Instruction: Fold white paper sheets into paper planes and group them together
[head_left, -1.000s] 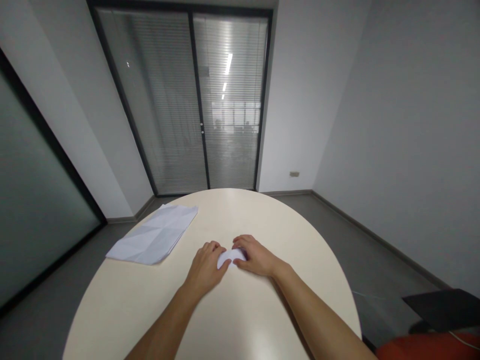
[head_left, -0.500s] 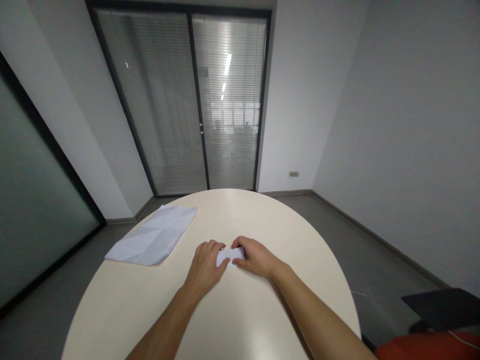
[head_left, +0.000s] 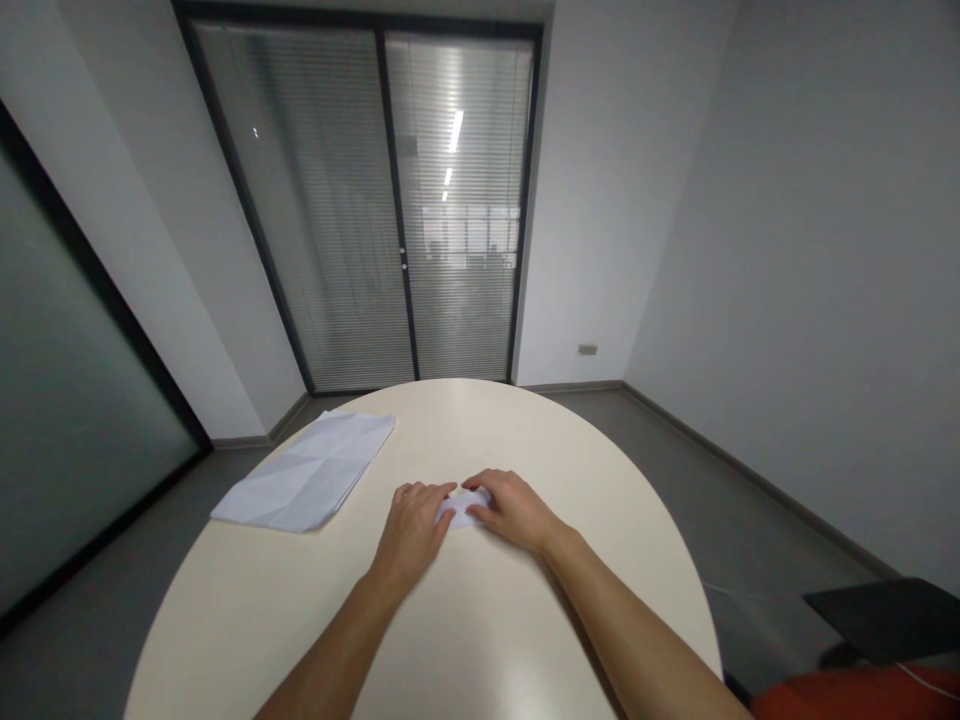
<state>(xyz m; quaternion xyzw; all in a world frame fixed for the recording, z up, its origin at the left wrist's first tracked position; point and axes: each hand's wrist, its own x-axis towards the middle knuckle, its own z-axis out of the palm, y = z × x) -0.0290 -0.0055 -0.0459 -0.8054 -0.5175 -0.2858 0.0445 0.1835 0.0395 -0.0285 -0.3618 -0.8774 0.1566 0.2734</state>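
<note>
A small folded white paper (head_left: 463,509) is between my two hands at the middle of the round table. My left hand (head_left: 415,525) grips its left end, thumb on the near side and fingers on the far side. On its right end, my right hand (head_left: 514,508) pinches it between thumb and fingers. The fingertips of both hands come close together at the paper's far edge. Parts of the paper under the fingers are hidden.
Creased white sheets (head_left: 311,470) lie at the left edge of the cream table (head_left: 480,415). A black flat object (head_left: 889,615) and something red (head_left: 862,693) are at the lower right, beyond the table. A glass door (head_left: 360,200) with blinds stands behind.
Both thumbs have shifted to the far side a little, and the fingertips have come nearer each other. The small paper looks flatter and more covered by the fingers.
</note>
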